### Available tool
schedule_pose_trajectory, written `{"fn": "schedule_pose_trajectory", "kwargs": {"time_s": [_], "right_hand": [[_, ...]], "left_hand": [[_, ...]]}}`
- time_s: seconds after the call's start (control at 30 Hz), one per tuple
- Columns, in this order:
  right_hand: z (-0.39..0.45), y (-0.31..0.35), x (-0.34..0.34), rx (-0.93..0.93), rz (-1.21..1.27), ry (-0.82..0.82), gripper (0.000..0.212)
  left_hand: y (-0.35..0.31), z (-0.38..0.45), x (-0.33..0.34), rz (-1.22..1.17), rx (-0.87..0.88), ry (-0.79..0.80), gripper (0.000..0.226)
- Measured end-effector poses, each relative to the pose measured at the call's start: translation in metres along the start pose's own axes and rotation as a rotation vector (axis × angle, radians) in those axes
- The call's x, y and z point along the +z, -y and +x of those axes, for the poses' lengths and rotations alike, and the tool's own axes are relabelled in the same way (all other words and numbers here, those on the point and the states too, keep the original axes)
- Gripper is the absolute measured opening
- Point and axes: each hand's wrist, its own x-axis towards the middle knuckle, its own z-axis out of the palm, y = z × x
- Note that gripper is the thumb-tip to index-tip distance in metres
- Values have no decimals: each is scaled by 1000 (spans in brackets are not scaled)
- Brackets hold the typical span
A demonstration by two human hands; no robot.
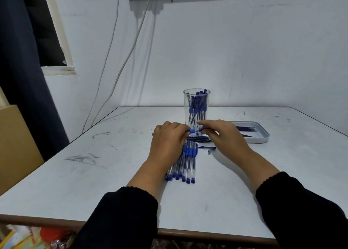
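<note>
Assembly work at a scuffed surface (pixel 94 183): left hand (pixel 169 137) and right hand (pixel 224 134) pinch opposite ends of one blue pen (pixel 192 131) before the pen-filled cup (pixel 186 107); keeping both halves aligned should ease joining.

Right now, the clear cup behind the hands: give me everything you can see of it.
The cup is a tall, clear tumbler, plastic or glass by the look, widening slightly to an open rim. It stands upright on the white table, left of the pale tray. Blue-capped pens stand crowded inside, some reaching the rim. The left hand and right hand hold a pen in front of its base, hiding it; contact cannot be told.
</note>
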Motion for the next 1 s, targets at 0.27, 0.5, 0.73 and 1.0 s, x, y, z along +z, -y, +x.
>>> {"fn": "schedule_pose_trajectory", "kwargs": {"time_s": [0.27,0.5,0.73,1.0], "right_hand": [[6,-12,-14,369,180,-57,41],[7,-25,-26,732,472,3,10],[7,-7,-22,654,441,51,9],[6,-1,-17,590,416,133,14]], "left_hand": [[4,0,-2,6,-73,-22,21],[5,1,-4,-5,-100,-31,20],[4,0,-4,-22,-72,-27,20],[0,0,-4,-53,-10,-8,19]]}}
